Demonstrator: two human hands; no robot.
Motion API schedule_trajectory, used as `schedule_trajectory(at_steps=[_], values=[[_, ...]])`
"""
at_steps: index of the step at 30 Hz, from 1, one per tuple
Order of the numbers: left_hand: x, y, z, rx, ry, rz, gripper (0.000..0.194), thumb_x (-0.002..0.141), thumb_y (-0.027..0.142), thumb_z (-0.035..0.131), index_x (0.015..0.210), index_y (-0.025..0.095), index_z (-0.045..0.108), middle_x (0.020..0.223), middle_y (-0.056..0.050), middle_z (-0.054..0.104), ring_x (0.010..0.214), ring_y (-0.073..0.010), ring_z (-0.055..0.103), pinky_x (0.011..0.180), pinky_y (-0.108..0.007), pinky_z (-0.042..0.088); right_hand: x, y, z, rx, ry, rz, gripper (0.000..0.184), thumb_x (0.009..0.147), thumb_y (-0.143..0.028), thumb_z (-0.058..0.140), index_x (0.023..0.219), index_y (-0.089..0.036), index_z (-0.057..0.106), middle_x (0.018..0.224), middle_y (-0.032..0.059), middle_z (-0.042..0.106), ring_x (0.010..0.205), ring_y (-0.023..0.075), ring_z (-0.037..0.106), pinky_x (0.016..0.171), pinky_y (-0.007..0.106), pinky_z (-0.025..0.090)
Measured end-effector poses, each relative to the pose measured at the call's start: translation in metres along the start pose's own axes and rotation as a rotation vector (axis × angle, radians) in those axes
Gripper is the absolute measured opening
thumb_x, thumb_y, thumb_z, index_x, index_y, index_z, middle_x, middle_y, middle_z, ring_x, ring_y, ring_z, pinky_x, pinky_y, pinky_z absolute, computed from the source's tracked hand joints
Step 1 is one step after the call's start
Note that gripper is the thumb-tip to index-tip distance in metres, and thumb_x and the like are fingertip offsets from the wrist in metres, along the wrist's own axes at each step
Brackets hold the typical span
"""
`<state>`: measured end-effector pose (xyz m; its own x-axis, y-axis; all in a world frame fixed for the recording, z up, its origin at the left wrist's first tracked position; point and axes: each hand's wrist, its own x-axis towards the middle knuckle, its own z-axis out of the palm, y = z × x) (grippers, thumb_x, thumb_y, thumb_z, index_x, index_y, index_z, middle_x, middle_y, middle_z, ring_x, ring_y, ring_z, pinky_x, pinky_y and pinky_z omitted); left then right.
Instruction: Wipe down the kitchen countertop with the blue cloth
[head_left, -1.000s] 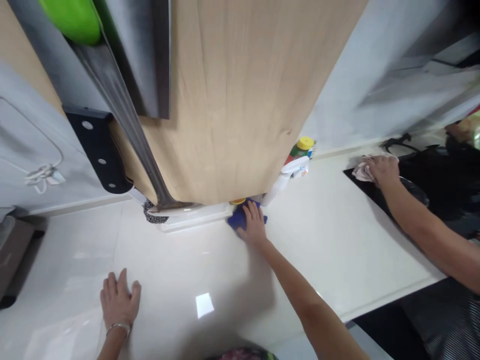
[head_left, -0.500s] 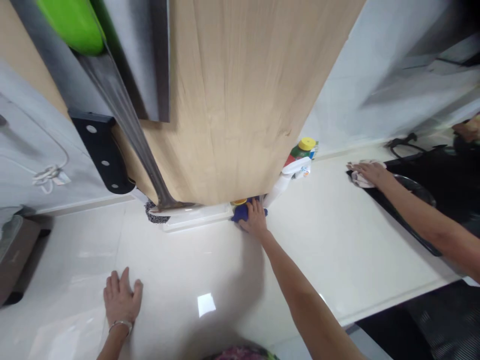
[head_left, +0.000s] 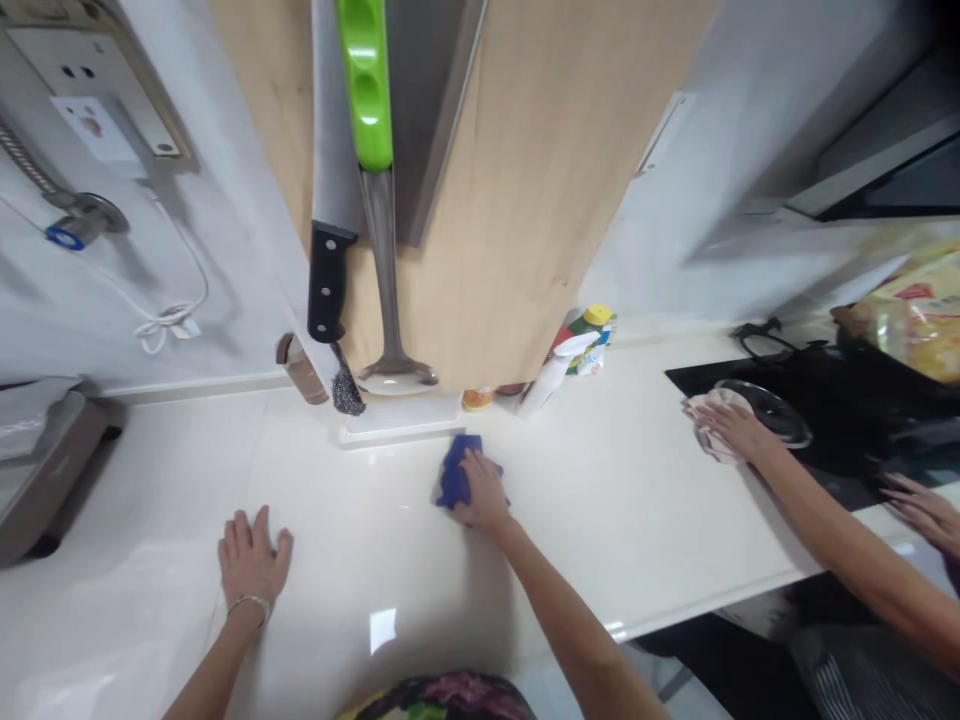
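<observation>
1. Headcount on cloths: two. One blue cloth (head_left: 454, 475) on the white countertop (head_left: 600, 500), which I'll use as the landmark, and one pale cloth (head_left: 729, 400) well off to the right of it.
2. Hands: four in the shot. Two belong to the camera wearer, and two more are over to the right of the blue cloth. Can't tell if those two are the same co-worker's.
3. Other stuff, one each: a ladle (head_left: 384, 270) with a green handle and a black knife handle (head_left: 328, 285), both up and left of the blue cloth against a wooden board (head_left: 510, 220). Also one spray bottle (head_left: 551, 378) and one yellow-capped bottle (head_left: 589, 322), both beyond it to the right.
4. So the blue cloth is right under the wearer's right hand (head_left: 482, 490), poking out past the fingertips, and well apart to the right of the left hand (head_left: 253, 558).
5. Right hand: fingers loosely bent over the blue cloth, gripping it down against the counter.
6. Left hand: wide open, fingers spread, palm down on the counter left of the blue cloth. One bracelet (head_left: 250, 602) on that wrist.
7. Co-worker's hand (head_left: 739, 430), far right of the blue cloth: fingers stretched out over the pale cloth, next to one glass lid (head_left: 780, 415).
</observation>
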<state>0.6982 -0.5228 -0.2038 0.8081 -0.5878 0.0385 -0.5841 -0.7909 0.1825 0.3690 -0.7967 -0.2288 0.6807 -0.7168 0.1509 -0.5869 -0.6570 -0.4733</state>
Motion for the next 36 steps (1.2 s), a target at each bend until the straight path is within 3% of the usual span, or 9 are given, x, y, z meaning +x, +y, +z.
schedule_trajectory(at_steps=[6, 10, 13, 17, 24, 30, 36], values=[[-0.003, 0.001, -0.002, -0.02, 0.019, 0.013, 0.067, 0.094, 0.044, 0.03, 0.15, 0.008, 0.04, 0.162, -0.026, 0.025, 0.154, -0.038, 0.014, 0.123, -0.055, 0.017, -0.08, -0.023, -0.003, 0.077, -0.127, -0.199, 0.078, 0.058, -0.03, 0.06, 0.133, -0.012, 0.05, 0.158, 0.0205, 0.034, 0.149, 0.0379, 0.023, 0.119, 0.061, 0.021], [-0.004, 0.0, -0.002, -0.047, 0.035, 0.033, 0.068, 0.094, 0.045, 0.03, 0.149, 0.007, 0.041, 0.161, -0.028, 0.026, 0.154, -0.0392, 0.013, 0.123, -0.056, 0.017, -0.121, -0.01, -0.025, 0.028, -0.2, -0.238, 0.083, 0.055, -0.025, 0.058, 0.137, -0.012, 0.049, 0.16, 0.0198, 0.031, 0.151, 0.0371, 0.022, 0.12, 0.061, 0.022], [-0.004, 0.001, -0.002, -0.057, 0.04, 0.029, 0.067, 0.094, 0.045, 0.03, 0.15, 0.008, 0.041, 0.162, -0.028, 0.026, 0.154, -0.0389, 0.013, 0.122, -0.057, 0.017, -0.125, 0.007, -0.038, -0.015, -0.172, -0.165, 0.08, 0.055, -0.024, 0.057, 0.134, -0.014, 0.05, 0.161, 0.0192, 0.03, 0.15, 0.0368, 0.023, 0.119, 0.061, 0.024], [-0.004, 0.002, -0.003, -0.05, 0.042, 0.035, 0.067, 0.095, 0.045, 0.031, 0.15, 0.008, 0.04, 0.162, -0.028, 0.025, 0.155, -0.0377, 0.011, 0.123, -0.057, 0.016, -0.096, 0.021, -0.034, -0.052, -0.088, -0.05, 0.074, 0.057, -0.025, 0.058, 0.13, -0.014, 0.051, 0.16, 0.021, 0.031, 0.149, 0.0373, 0.026, 0.117, 0.061, 0.026], [-0.002, -0.002, 0.003, -0.027, 0.052, 0.031, 0.068, 0.096, 0.047, 0.027, 0.15, 0.008, 0.041, 0.163, -0.025, 0.025, 0.154, -0.0368, 0.013, 0.123, -0.056, 0.016, -0.006, 0.034, -0.02, -0.065, 0.044, 0.047, 0.069, 0.059, -0.028, 0.062, 0.126, -0.013, 0.052, 0.157, 0.022, 0.035, 0.147, 0.0355, 0.029, 0.118, 0.054, 0.024], [0.0, -0.003, 0.002, 0.009, 0.015, 0.014, 0.068, 0.096, 0.048, 0.028, 0.15, 0.008, 0.041, 0.163, -0.024, 0.024, 0.155, -0.0359, 0.013, 0.124, -0.054, 0.016, 0.054, 0.048, -0.023, -0.066, -0.04, -0.029, 0.069, 0.061, -0.029, 0.064, 0.128, -0.015, 0.052, 0.158, 0.0192, 0.035, 0.146, 0.0347, 0.028, 0.117, 0.051, 0.023], [0.001, 0.001, -0.001, 0.028, 0.01, 0.002, 0.068, 0.095, 0.047, 0.029, 0.15, 0.008, 0.04, 0.164, -0.023, 0.022, 0.155, -0.0345, 0.014, 0.124, -0.053, 0.017, 0.072, 0.046, -0.022, -0.077, -0.096, -0.014, 0.067, 0.062, -0.031, 0.066, 0.126, -0.015, 0.052, 0.16, 0.019, 0.031, 0.145, 0.0364, 0.028, 0.115, 0.052, 0.023]])
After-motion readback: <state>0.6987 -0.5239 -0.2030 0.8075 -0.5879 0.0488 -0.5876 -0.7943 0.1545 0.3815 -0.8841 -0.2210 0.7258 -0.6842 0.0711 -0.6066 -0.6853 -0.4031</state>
